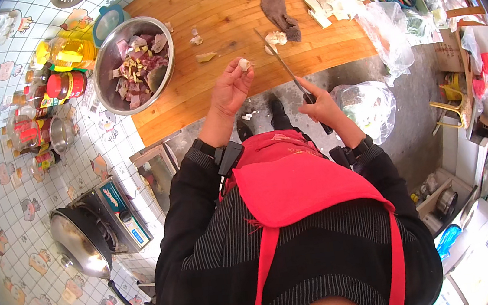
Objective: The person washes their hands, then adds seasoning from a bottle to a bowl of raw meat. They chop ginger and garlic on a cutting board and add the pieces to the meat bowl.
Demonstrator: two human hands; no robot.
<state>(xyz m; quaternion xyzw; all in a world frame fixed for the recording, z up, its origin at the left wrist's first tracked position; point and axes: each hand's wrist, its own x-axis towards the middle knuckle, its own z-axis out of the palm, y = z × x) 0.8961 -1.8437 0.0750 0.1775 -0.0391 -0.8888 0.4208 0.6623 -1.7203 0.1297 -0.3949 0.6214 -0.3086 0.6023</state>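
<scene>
Between the fingertips of my left hand (pixel 232 87) is a garlic clove (pixel 244 64), raised above the near edge of the wooden table (pixel 219 23). My right hand (pixel 321 105) grips the black handle of a kitchen knife (pixel 281 61). Its blade points up and away to the left, passing over the table edge. Beyond the blade lie garlic pieces (pixel 275 38) beside a brown cloth (pixel 280 14). A piece of ginger (pixel 206 57) rests on the wood left of centre. Farther left, a steel bowl (pixel 99 74) holds raw meat chunks topped with chopped yellowish bits.
An oil bottle (pixel 72 53) and several sauce jars (pixel 66 85) line the tiled wall at left. A lidded wok (pixel 84 243) sits on a gas stove (pixel 124 217). White scraps (pixel 326 5) and plastic bags (pixel 382 35) cover the table's right end. A filled plastic bag (pixel 366 107) stands on the floor.
</scene>
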